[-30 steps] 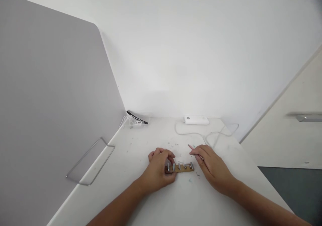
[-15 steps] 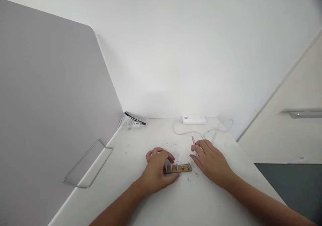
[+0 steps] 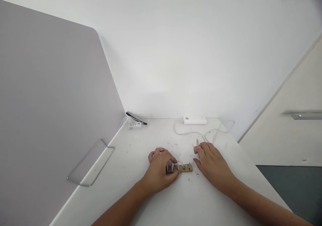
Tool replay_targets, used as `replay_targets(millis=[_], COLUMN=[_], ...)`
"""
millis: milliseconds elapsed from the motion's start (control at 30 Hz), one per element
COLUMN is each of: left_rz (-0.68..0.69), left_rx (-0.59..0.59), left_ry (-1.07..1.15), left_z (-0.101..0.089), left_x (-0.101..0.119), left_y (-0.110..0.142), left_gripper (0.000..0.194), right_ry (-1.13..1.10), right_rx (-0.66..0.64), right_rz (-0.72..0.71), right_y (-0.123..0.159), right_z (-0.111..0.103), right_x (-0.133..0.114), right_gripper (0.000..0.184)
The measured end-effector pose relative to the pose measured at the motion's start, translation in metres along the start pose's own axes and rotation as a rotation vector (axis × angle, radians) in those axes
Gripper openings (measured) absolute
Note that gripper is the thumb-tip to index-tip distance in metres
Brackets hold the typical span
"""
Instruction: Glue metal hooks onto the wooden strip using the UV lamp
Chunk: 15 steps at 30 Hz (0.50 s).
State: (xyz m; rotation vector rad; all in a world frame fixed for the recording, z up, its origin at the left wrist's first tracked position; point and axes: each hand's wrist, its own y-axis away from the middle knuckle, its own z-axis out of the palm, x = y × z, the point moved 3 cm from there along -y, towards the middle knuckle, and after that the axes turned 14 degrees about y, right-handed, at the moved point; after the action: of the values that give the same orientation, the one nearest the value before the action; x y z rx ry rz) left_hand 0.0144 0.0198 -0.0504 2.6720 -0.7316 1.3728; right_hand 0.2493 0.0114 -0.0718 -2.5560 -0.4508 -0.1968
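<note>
My left hand (image 3: 159, 169) is curled over the left end of the strip (image 3: 181, 168), fingers closed on it and pinning it to the bench (image 3: 141, 152). The strip is a short wooden bar lying flat, long axis running 9 to 3 o'clock, with a row of small metal pegs (image 3: 177, 166) standing up from it; its left end is hidden under my fingers. My right hand (image 3: 212, 164) sits just beside the strip's right end, at 3 o'clock from it, closed around a thin pink tool (image 3: 197, 142) whose tip pokes up past my fingers toward 12 o'clock. Whether that hand touches the strip I cannot tell.

Small dark specks lie on the bench around the strip. At 12 o'clock, against the wall, lies a white power bank (image 3: 195, 120) with a white cable (image 3: 213, 132) looping off toward my right hand. At 11 o'clock, in the corner, sits a small charger (image 3: 137, 120) with cords. A grey divider (image 3: 50, 95) stands along the bench at 9 o'clock, with a wire bracket (image 3: 92, 162) at its foot.
</note>
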Motion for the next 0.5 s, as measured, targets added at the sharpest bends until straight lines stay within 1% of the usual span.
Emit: replay_targets(millis=[100, 233, 300, 433, 500], left_rz=[0.001, 0.024, 0.033, 0.028, 0.026], left_rx=[-0.005, -0.002, 0.004, 0.002, 0.003], left_ry=[-0.003, -0.007, -0.012, -0.035, -0.044], left_z=[0.001, 0.001, 0.001, 0.001, 0.001], left_x=[0.000, 0.001, 0.002, 0.004, 0.005], left_y=[0.001, 0.001, 0.001, 0.000, -0.001], left_gripper=[0.019, 0.017, 0.015, 0.009, 0.008], right_ry=[0.004, 0.041, 0.031, -0.119, -0.235], right_rx=[0.008, 0.035, 0.035, 0.022, 0.002], right_rz=[0.014, 0.035, 0.044, 0.059, 0.041], right_y=[0.003, 0.005, 0.005, 0.004, 0.004], right_z=[-0.002, -0.009, -0.013, -0.021, -0.028], right_x=[0.001, 0.001, 0.001, -0.003, -0.006], right_gripper=[0.016, 0.025, 0.027, 0.026, 0.032])
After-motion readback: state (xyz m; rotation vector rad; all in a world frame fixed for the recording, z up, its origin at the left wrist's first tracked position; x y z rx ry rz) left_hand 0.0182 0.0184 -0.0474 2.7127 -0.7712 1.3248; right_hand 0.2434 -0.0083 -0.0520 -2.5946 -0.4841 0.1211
